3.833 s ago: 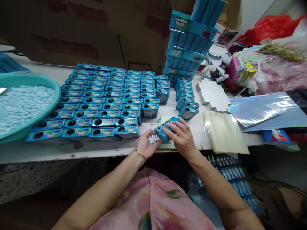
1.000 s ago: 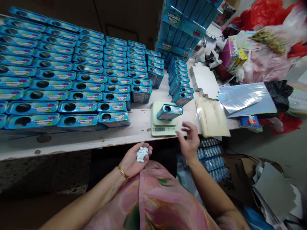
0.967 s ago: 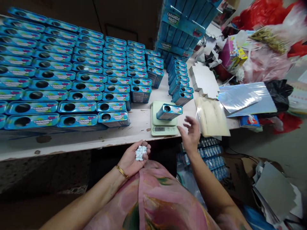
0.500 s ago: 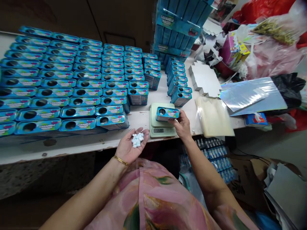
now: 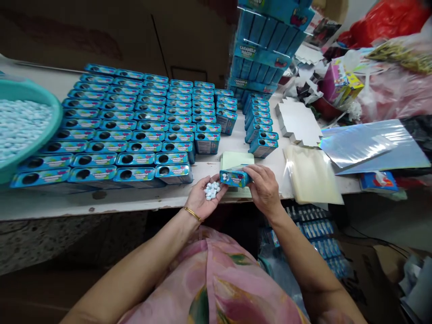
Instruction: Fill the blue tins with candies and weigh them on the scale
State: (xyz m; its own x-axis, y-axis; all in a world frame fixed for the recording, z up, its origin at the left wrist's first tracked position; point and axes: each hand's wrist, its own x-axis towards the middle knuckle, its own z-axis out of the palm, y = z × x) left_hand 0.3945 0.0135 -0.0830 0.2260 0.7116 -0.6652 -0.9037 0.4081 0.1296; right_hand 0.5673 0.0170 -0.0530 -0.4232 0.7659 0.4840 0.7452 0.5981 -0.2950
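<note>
My left hand (image 5: pixel 201 198) is cupped palm up at the table's front edge, with a small heap of pale blue candies (image 5: pixel 212 191) in it. Between thumb and fingers, my right hand (image 5: pixel 265 186) grips a blue candy tin (image 5: pixel 233 177). The tin tilts over the left palm, its round hole towards the candies, and a few white pieces show at the hole. Behind and partly beneath the tin lies a pale green kitchen scale (image 5: pixel 238 159); its display is mostly hidden.
Rows of open blue tins (image 5: pixel 145 136) fill the table's left and middle, with a shorter row (image 5: pixel 261 126) on the right. A teal basin (image 5: pixel 56 112) of candies stands far left. Packed tins (image 5: pixel 259 54) tower behind. White card (image 5: pixel 299 121) and clear film (image 5: pixel 312 175) lie right.
My right hand, free a second ago, took hold of the tin on the scale, lifted it off and tipped it towards my left palm. My left hand rose to meet it, still carrying candies.
</note>
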